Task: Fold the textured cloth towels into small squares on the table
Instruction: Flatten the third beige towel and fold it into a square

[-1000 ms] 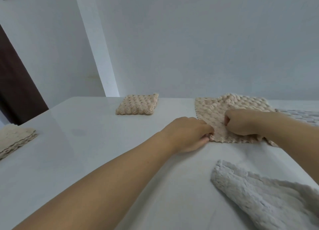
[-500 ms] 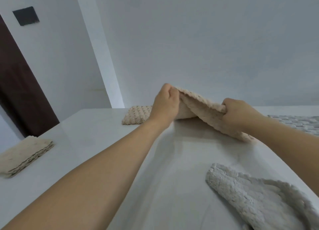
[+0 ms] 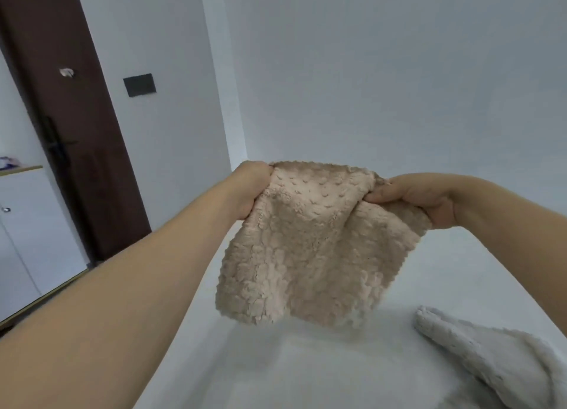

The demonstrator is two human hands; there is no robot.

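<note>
Hanging now from both hands (image 3: 250, 190) (image 3: 423, 200), beige towel (image 3: 306, 255) lifted off table (image 3: 306, 372)

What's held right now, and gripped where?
The beige towel, lifted clear of the table: left hand and right hand each pinch a top corner.

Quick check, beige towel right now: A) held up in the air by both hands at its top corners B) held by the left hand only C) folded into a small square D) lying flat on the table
A: the left hand and right hand each grip a top corner of the beige towel, which hangs open above the table.
</note>
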